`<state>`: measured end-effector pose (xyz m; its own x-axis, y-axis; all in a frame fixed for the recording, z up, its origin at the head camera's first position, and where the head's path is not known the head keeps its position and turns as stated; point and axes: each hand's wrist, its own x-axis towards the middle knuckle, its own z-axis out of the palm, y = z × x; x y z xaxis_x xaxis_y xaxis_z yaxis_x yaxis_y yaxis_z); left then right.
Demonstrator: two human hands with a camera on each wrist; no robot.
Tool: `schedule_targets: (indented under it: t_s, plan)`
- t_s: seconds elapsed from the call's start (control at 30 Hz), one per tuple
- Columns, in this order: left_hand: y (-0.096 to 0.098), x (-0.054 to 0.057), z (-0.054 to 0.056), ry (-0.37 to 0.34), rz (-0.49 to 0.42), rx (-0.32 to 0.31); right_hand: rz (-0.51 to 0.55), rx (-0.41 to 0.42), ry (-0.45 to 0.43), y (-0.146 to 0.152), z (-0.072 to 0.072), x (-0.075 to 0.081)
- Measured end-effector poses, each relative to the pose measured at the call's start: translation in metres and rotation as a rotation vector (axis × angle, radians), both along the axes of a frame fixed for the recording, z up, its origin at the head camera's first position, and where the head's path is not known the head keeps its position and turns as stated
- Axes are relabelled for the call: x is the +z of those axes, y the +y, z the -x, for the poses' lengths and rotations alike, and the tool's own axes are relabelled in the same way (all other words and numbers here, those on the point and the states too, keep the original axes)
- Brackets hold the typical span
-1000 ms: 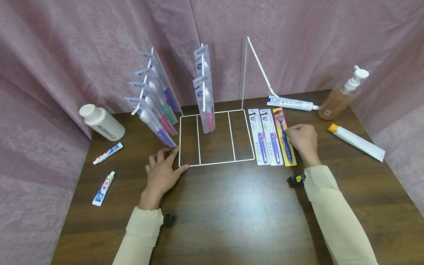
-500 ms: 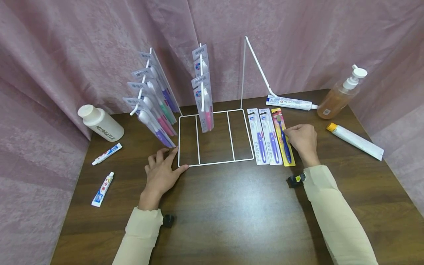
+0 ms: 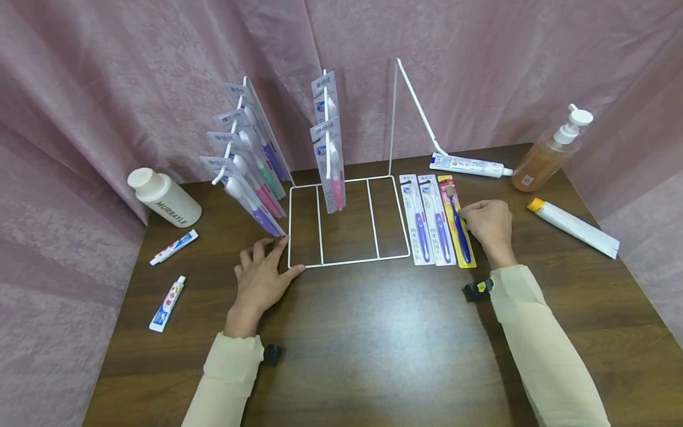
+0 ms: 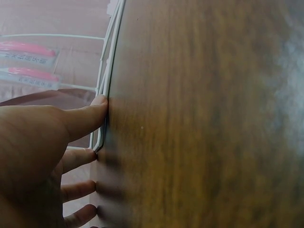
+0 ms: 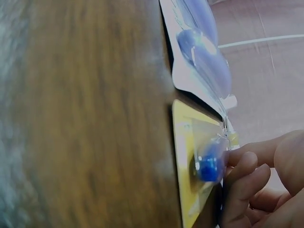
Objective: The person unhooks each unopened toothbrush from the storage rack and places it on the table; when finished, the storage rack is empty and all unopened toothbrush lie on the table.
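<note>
My left hand (image 3: 261,276) rests at the front left corner of a white wire rack (image 3: 352,261). Its thumb lies on the front wire, the forefinger touches the corner, and the other fingers spread onto the table. My right hand (image 3: 487,228) is at the right edge of a yellow-backed toothbrush pack (image 3: 452,225) with a dark blue brush. In the right wrist view, curled fingers (image 5: 244,178) pinch the side of its clear blister; the card lies on the table. Left of it lie two purple toothbrush packs (image 3: 440,228) side by side.
Several toothbrush packs (image 3: 248,193) hang on the rack's left arm, and two with pink showing (image 3: 333,172) on the middle arm. A toothpaste tube (image 3: 472,166) lies under the bare right arm. A pump bottle (image 3: 541,160), yellow-capped tube (image 3: 578,230), white bottle (image 3: 171,201) and two small tubes (image 3: 168,303) surround them.
</note>
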<state>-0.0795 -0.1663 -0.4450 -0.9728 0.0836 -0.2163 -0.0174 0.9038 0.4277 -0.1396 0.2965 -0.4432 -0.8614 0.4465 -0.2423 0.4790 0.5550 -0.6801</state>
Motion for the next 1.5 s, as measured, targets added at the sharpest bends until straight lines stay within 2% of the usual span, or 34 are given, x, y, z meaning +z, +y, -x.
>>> schedule_targets:
  t_s: [0.27,0.47,0.53,0.7,0.9,1.07,1.2,1.37,1.5]
  plan:
    - [0.0,0.001,0.0,-0.015,0.021,0.0,0.0,0.009,-0.001,0.0,-0.001,0.0]
    - [-0.002,0.0,-0.001,-0.013,0.02,0.004,-0.062,0.014,0.054,-0.012,0.001,0.005]
    - [-0.002,0.001,-0.001,-0.013,0.019,0.004,-0.063,0.042,0.103,-0.023,0.002,0.013]
    - [-0.004,-0.001,-0.001,-0.015,0.02,0.004,-0.048,0.149,0.302,-0.061,0.01,0.037]
    - [-0.002,0.0,0.0,-0.002,0.014,0.001,0.212,0.374,0.501,-0.108,0.026,0.063]
    - [-0.002,-0.001,0.0,-0.001,0.01,0.004,0.394,0.542,0.575,-0.14,0.031,0.079]
    - [-0.001,-0.001,0.0,-0.004,0.008,0.006,0.532,0.636,0.599,-0.155,0.032,0.084]
    - [-0.001,0.001,0.0,-0.008,0.013,0.005,0.638,0.66,0.599,-0.169,0.033,0.085]
    - [0.0,0.001,0.0,-0.005,0.019,0.004,0.644,0.646,0.604,-0.177,0.034,0.085]
